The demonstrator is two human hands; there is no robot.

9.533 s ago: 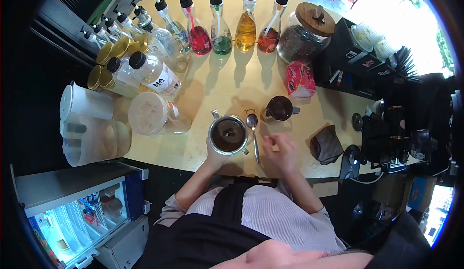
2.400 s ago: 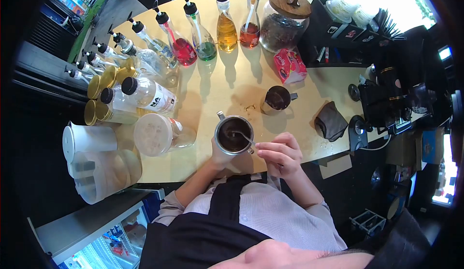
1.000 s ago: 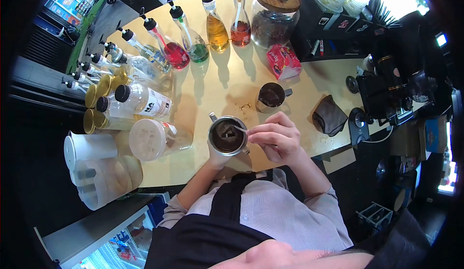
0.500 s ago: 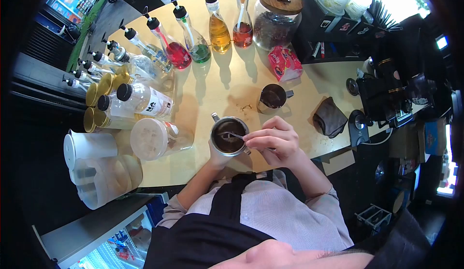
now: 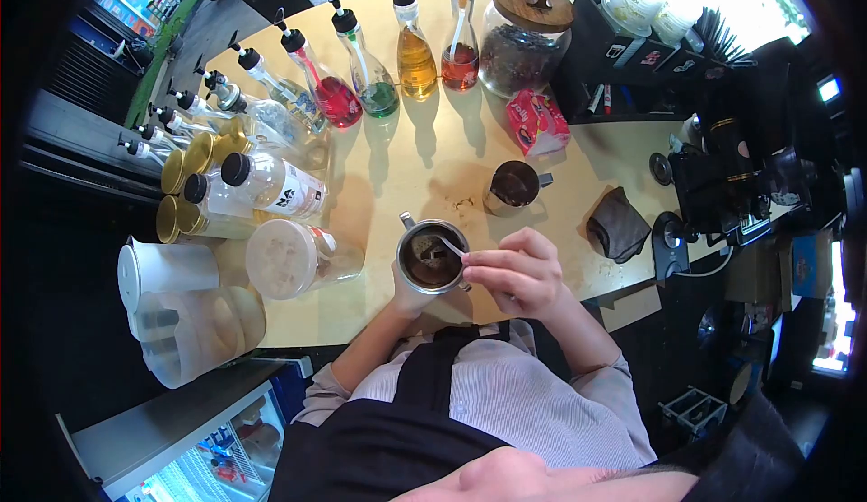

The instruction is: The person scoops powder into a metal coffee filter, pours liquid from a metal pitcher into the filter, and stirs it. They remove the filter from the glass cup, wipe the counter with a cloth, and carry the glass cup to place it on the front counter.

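My left hand (image 5: pixel 412 296) is wrapped round the near left side of a metal pitcher (image 5: pixel 400 261); the cup hides part of its fingers. Dark brown liquid (image 5: pixel 433 272) with some lighter froth fills the inside. Between thumb and fingertips, my right hand (image 5: pixel 524 274) pinches the thin handle of a metal spoon (image 5: pixel 452 247), whose lower end dips into the liquid. A second metal pitcher (image 5: pixel 498 199), its inside dark, stands on the table just beyond my right hand.
Pump-topped syrup bottles (image 5: pixel 415 64) curve along the table's far and left edges. A lidded jar (image 5: pixel 524 55) and pink packet (image 5: pixel 538 123) stand at the back. Plastic tubs (image 5: pixel 280 258) are left; a folded dark cloth (image 5: pixel 619 225) and black machine (image 5: pixel 713 172) are right.
My right hand has shifted slightly right and toward me, and the spoon handle now slants at another angle across the liquid. My left hand keeps its hold on the pitcher.
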